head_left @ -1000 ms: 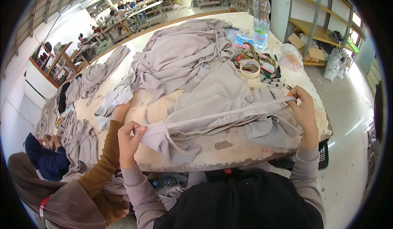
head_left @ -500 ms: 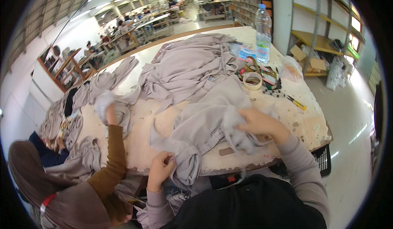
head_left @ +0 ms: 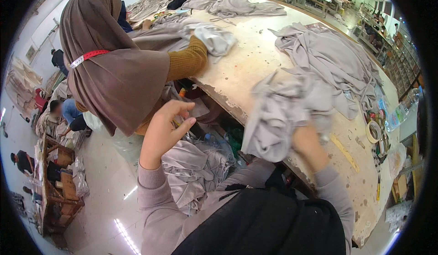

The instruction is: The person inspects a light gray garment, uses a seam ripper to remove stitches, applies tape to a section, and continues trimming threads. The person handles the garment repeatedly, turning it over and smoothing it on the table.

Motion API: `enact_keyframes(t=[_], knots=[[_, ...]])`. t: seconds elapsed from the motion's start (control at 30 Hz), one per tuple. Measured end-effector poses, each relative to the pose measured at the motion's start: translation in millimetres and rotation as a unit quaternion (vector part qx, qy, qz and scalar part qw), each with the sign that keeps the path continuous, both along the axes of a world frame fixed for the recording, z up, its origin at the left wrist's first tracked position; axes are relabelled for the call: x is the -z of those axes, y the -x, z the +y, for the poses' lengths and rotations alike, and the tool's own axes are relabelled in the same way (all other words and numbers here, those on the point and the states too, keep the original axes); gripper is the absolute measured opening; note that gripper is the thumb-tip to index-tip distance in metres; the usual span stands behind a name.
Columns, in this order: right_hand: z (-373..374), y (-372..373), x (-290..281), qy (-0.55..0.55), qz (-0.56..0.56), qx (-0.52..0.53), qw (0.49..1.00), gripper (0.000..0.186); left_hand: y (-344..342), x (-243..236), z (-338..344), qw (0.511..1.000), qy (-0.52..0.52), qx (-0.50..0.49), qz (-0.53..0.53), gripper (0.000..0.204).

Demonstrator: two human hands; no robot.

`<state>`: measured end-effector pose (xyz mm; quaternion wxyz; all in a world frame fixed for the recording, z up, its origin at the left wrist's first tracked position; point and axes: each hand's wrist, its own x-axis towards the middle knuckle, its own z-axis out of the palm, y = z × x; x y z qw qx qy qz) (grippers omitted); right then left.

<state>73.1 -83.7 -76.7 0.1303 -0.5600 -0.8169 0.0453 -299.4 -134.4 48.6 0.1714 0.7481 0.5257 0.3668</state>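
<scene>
From where I stand, the left hand (head_left: 166, 129) is spread and empty beside the table (head_left: 242, 63), while the right hand (head_left: 310, 145) meets the bunched cloth (head_left: 280, 118) at its near edge, too blurred to tell the grip. Handling it well, I'd judge, takes gathered loose ends. I count one bunched cloth, one larger heap (head_left: 333, 66), one bottle (head_left: 401, 111).

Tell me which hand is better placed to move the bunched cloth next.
Right, probably. The right hand is at the cloth, though blur hides its grip. The left hand looks open and empty, apart from that cloth and left of the table.
</scene>
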Motion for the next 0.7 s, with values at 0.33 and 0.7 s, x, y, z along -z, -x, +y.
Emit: enact_keyframes(t=[0.33, 0.7], knots=[[-40, 34, -59, 0.108, 0.31, -0.197, 0.924, 0.043, -115, -22, 73, 0.951, -0.102, 0.29, -0.027, 0.025], [-88, -235, -21, -0.243, -0.098, 0.338, 0.904, 0.027, -318, 121, 218, 0.943, -0.127, 0.308, 0.0, 0.025]])
